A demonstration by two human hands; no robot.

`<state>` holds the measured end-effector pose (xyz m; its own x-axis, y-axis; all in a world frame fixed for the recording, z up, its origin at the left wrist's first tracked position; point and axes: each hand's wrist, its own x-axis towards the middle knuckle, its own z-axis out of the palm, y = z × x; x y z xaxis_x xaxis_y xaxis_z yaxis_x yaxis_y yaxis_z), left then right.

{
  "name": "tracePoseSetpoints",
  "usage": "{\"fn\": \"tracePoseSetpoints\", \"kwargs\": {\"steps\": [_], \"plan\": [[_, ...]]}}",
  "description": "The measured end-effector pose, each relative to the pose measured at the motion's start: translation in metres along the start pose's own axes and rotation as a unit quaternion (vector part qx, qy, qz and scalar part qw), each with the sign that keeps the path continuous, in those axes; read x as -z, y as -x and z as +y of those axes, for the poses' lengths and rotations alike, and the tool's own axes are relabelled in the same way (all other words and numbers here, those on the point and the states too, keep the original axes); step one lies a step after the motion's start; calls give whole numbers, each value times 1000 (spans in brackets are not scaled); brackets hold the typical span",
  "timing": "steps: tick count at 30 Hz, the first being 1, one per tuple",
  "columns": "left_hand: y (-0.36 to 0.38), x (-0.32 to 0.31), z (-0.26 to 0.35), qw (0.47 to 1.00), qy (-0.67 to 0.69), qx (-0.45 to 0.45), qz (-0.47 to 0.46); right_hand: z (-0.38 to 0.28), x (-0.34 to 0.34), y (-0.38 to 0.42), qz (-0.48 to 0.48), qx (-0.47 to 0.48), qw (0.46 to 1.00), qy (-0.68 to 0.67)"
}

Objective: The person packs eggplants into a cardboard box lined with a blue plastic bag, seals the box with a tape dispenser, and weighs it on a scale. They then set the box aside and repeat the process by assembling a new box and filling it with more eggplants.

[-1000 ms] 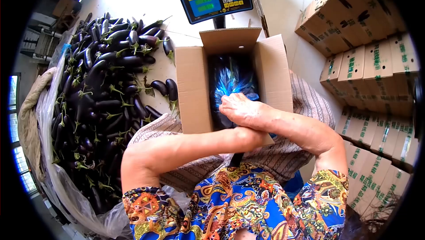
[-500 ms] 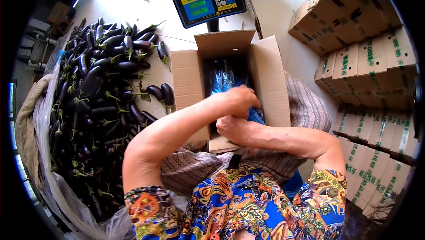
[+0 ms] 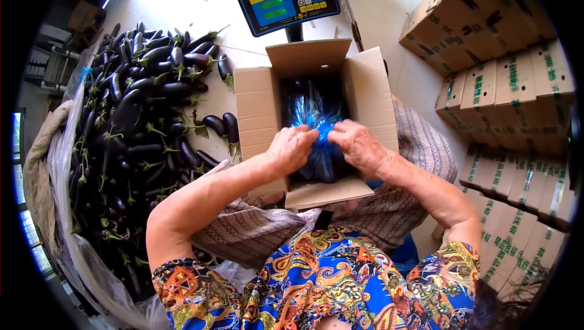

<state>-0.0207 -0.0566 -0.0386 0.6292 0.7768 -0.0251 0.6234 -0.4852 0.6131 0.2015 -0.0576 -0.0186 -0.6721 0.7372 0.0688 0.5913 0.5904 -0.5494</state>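
An open cardboard box (image 3: 255, 108) stands in front of me with its flaps spread. Inside it lies a blue plastic bag (image 3: 310, 108) with dark contents, its top gathered in the middle. My left hand (image 3: 293, 147) pinches the gathered plastic from the left side. From the right, my right hand (image 3: 359, 144) pinches the same gathered part, its fingers bent. A small gap separates the hands, and blue plastic shows between them. Both hands are over the box opening.
A big heap of eggplants (image 3: 128, 123) lies on the left, on clear plastic sheeting (image 3: 67, 208). Behind the box stands a scale display (image 3: 289, 1). Stacked cardboard boxes (image 3: 499, 86) fill the right side. Patterned cloth (image 3: 420, 141) lies around the box.
My hands were crossed over the bag; now they are apart on either side of its gathered top. More of the bag shows in the box.
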Motion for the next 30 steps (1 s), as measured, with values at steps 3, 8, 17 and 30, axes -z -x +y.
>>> {"fn": "tracePoseSetpoints", "kwargs": {"steps": [3,8,17,30], "plan": [[18,-22,21,1000,23,-11,11,6,-9,-10,83,-23,991,98],[-1,-41,25,993,-66,-89,34,22,-27,-31,118,-162,977,-78],[-25,-28,4,994,12,-85,65,13,1,-10,66,-157,973,-155],[-101,-6,-25,984,60,93,-140,-15,-8,5,111,-161,980,-38]]}}
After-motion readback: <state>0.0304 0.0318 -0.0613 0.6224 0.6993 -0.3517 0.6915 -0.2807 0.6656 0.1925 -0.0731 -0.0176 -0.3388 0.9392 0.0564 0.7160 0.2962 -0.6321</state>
